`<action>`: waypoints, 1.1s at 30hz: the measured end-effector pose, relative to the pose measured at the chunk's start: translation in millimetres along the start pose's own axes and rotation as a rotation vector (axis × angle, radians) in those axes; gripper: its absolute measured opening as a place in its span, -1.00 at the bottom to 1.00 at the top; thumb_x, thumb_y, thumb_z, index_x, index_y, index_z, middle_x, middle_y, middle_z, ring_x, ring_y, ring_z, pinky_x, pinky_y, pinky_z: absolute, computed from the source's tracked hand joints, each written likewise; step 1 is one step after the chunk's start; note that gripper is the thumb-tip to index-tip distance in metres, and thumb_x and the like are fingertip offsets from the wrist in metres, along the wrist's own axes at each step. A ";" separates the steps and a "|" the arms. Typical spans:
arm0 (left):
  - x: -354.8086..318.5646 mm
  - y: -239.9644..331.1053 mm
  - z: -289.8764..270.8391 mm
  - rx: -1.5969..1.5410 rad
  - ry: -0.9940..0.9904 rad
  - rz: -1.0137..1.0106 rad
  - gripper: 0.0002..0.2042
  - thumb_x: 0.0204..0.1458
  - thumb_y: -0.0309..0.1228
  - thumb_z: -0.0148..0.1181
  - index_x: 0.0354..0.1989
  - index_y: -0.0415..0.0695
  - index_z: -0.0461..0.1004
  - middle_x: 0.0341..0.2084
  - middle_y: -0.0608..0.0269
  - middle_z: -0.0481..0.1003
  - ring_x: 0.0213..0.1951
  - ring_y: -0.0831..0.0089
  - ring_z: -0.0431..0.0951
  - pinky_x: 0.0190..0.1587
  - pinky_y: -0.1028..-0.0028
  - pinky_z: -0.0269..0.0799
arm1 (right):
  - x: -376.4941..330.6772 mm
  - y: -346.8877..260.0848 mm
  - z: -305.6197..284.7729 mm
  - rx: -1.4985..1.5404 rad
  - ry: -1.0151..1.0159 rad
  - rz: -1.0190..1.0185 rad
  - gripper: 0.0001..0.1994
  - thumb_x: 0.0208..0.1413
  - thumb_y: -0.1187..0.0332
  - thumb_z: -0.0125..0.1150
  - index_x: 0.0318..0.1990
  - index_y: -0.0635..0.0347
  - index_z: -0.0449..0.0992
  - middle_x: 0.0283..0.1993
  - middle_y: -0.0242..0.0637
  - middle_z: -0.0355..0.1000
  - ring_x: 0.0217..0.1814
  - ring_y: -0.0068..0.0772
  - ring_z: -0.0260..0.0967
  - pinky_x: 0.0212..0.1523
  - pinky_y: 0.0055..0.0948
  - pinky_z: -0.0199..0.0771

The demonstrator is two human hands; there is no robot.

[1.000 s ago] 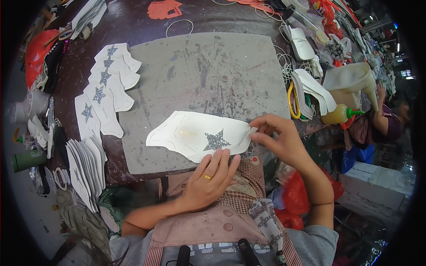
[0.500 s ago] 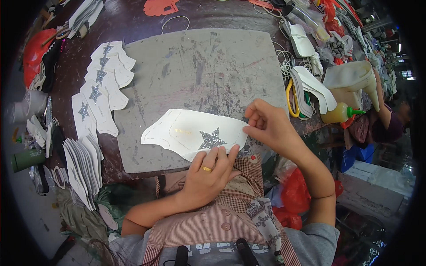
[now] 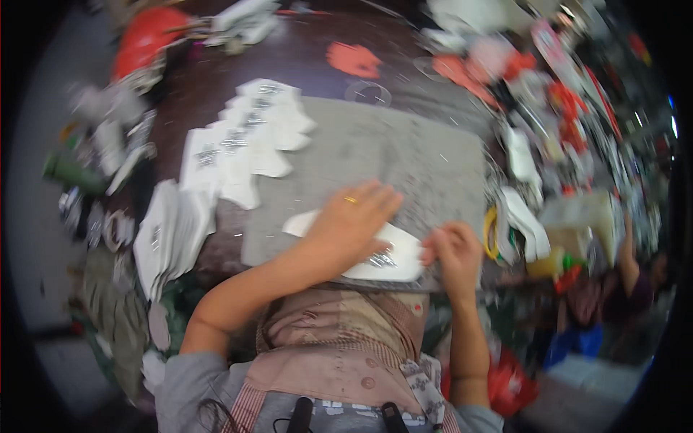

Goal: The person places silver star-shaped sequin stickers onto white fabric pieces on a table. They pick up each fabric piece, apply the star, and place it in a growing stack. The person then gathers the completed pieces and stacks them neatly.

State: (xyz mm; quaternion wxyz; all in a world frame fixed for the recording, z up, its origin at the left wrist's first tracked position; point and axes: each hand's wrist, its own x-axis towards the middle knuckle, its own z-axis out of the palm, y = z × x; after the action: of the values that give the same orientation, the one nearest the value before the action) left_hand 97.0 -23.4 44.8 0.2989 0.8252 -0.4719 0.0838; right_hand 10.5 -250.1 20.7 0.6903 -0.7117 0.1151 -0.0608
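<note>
A white cut shoe-upper piece [image 3: 406,251] with a silver glitter star lies near the front edge of a grey work board [image 3: 390,137]. My left hand [image 3: 350,227] reaches across the piece, palm down, fingers stretched out, hiding its middle. Close against the piece's right end, my right hand [image 3: 456,254] has its fingers curled and the thumb and fingertips together; blur hides whether anything is between them. Similar star pieces [image 3: 232,162] overlap in a row along the board's left side. Nearer me at the left stands a stack of white pieces [image 3: 170,231].
A yellow-handled tool [image 3: 491,232] and white strips [image 3: 527,225] lie right of the board. Beyond them are a glue bottle [image 3: 546,265] and a pale plastic container [image 3: 577,216]. Orange-red scraps [image 3: 354,59] lie at the back; a green cylinder [image 3: 68,173] is far left.
The view has shifted and blurred. My left hand has moved from the piece's near edge to across its middle. My right hand stays by its right end.
</note>
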 end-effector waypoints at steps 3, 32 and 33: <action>-17.3 -16.9 22.0 0.111 -0.103 0.039 -0.58 0.07 -0.30 0.21 0.08 -0.22 0.41 -0.08 0.09 0.44 -0.01 0.13 0.45 0.19 0.16 0.29 | 4.7 22.4 -12.0 0.064 0.512 -0.173 -0.93 0.30 0.45 0.12 -0.14 0.24 0.44 -0.41 -0.31 0.49 -0.51 -0.64 0.38 -0.50 -0.63 0.41; -133.5 -274.3 -170.5 0.121 -0.253 -1.024 -0.33 -0.32 -0.01 0.58 -0.11 -0.22 0.49 -0.15 -0.08 0.45 -0.08 0.08 0.49 -0.02 0.29 0.43 | 262.4 -30.3 241.9 -0.669 -0.276 -0.240 -0.22 -0.03 -0.06 0.43 0.22 0.36 0.40 0.11 -0.01 0.46 0.10 -0.06 0.46 0.13 -0.19 0.44; -132.8 -277.6 -169.7 0.122 -0.267 -1.019 -0.32 -0.33 -0.06 0.59 -0.06 -0.22 0.48 -0.15 -0.02 0.44 -0.09 0.12 0.49 -0.03 0.31 0.43 | 280.6 -30.1 248.4 -0.766 -0.280 -0.315 -0.22 -0.04 -0.07 0.43 0.22 0.35 0.40 0.14 0.01 0.45 0.14 -0.02 0.44 0.16 -0.18 0.43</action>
State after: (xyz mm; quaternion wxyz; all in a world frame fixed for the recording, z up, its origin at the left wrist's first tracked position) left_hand 279.8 274.9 10.9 0.1908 0.9692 -0.0391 -0.1506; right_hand 345.0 -78.4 20.6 0.3678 -0.9266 -0.0750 -0.0212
